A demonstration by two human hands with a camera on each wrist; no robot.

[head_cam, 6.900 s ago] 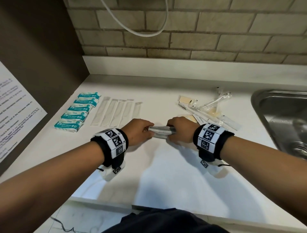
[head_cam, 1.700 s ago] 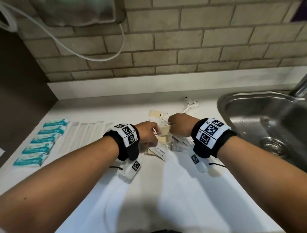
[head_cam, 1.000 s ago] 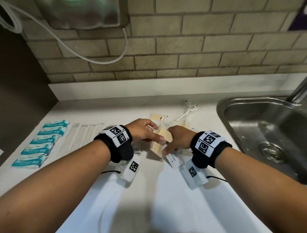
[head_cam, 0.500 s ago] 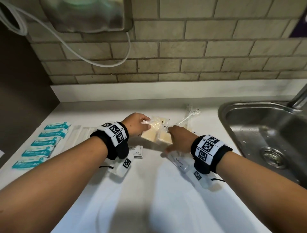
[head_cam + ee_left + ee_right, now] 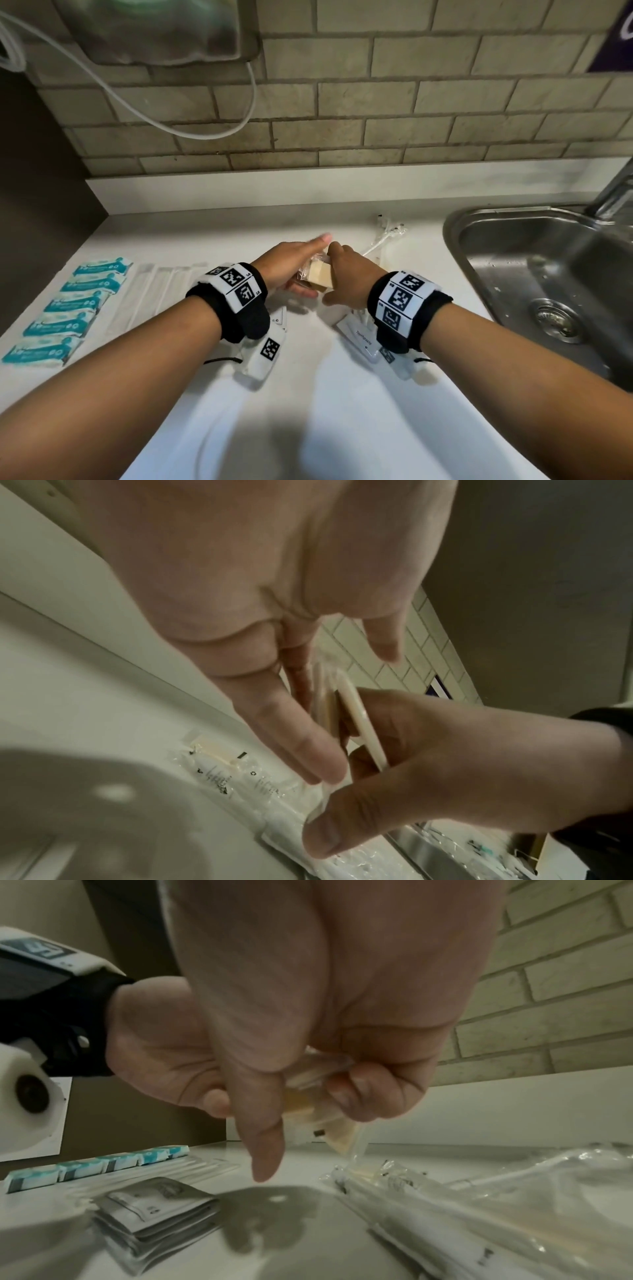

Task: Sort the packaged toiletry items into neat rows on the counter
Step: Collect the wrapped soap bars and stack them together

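Observation:
A small stack of tan packets [image 5: 320,279] in clear wrap hangs just above the white counter [image 5: 342,411], between my two hands. My right hand [image 5: 342,274] grips the stack, fingers curled over it and thumb pointing down in the right wrist view [image 5: 304,1096]. My left hand [image 5: 305,265] lies against the stack's left side with straight fingers [image 5: 301,739], its thumb held apart. Sorted rows lie at the left: teal packets [image 5: 68,301] and long clear sachets [image 5: 154,294].
A stack of grey sachets [image 5: 154,1213] lies under my left wrist. White toothpaste tubes [image 5: 359,337] lie under my right wrist, and wrapped toothbrushes [image 5: 383,236] behind the hands. A steel sink [image 5: 548,274] and a tap [image 5: 613,195] are at the right, a brick wall behind.
My right hand has lifted off the counter and taken hold of the tan packets that the left hand was holding up. The left fingers have straightened against the stack.

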